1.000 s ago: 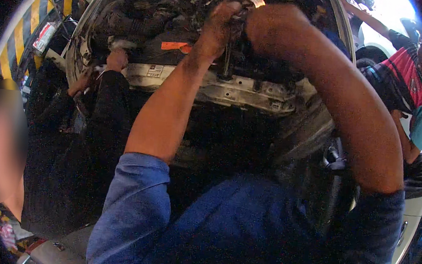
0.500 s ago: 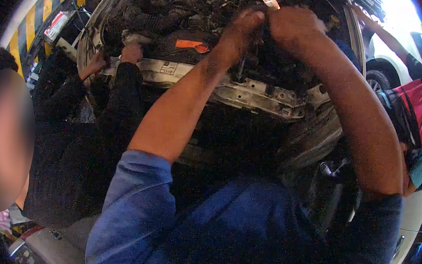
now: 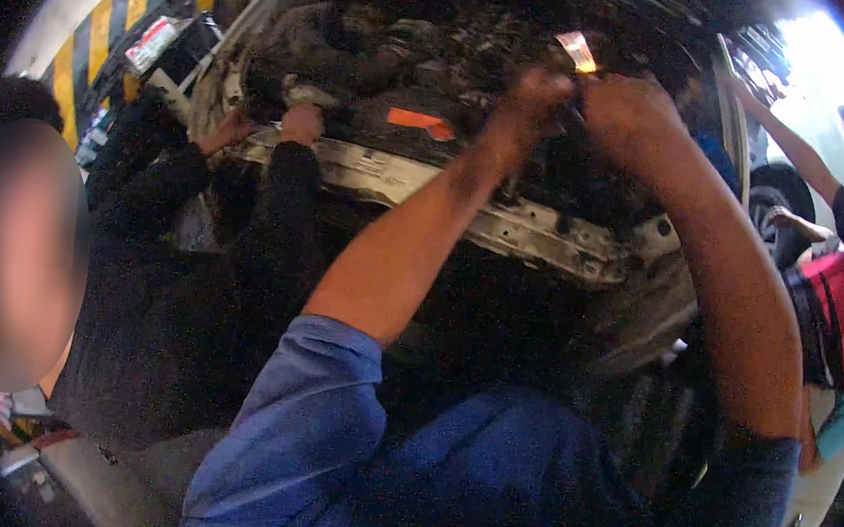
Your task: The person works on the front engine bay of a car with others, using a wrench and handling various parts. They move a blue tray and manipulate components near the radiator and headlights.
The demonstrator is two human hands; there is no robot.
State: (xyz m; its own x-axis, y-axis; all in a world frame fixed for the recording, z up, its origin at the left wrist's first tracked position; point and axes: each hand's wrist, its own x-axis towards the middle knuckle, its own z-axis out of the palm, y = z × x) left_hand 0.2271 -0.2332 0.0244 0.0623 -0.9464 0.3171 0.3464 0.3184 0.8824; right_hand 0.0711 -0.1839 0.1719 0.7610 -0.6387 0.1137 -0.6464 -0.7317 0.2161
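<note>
My left hand [image 3: 536, 103] and my right hand [image 3: 634, 116] are close together over the dark engine bay [image 3: 341, 46] of a car with its front opened up. Both have fingers curled around something I cannot make out. A small pale tag [image 3: 574, 51] sticks up just above them. An orange strip [image 3: 419, 121] lies left of my left wrist. Below runs a grimy white front crossmember [image 3: 389, 180].
At my left a person in black [image 3: 136, 319] has both hands [image 3: 301, 122] on the car's front edge. Another person [image 3: 835, 310] in red and black works at the right beside a white car [image 3: 809, 137]. Yellow-and-black striping [image 3: 101, 35] shows at upper left.
The whole view has shifted, with engine bay, tag and both my hands lower and further right in the picture. My fingers stay curled beside the tag.
</note>
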